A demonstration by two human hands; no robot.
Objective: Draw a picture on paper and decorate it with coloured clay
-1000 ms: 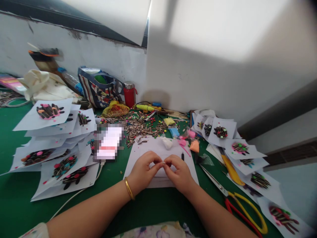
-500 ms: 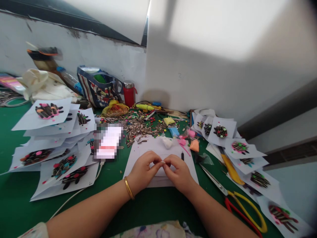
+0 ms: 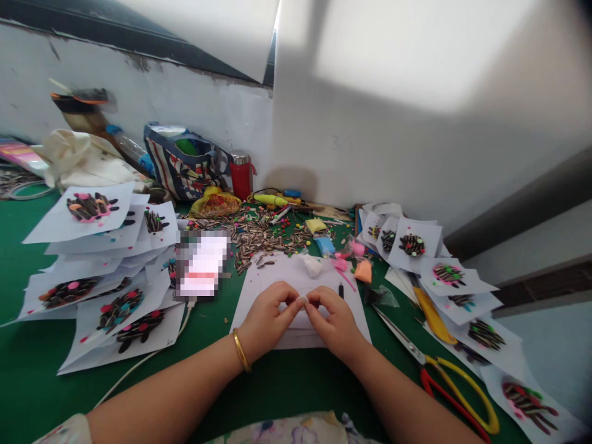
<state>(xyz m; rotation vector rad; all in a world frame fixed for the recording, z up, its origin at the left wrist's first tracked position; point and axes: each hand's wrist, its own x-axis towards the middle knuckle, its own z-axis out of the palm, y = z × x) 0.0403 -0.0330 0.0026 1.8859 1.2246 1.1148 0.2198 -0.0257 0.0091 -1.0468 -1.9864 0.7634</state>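
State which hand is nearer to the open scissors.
Right. The right hand is over the white paper, to the left of the scissors. The left hand is farther off, on the far side of the right hand from them.

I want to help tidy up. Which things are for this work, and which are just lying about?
Seemingly for the work:
white lump between left hand and right hand
paper
seeds
scissors

Probably just lying about:
red flask
striped bag
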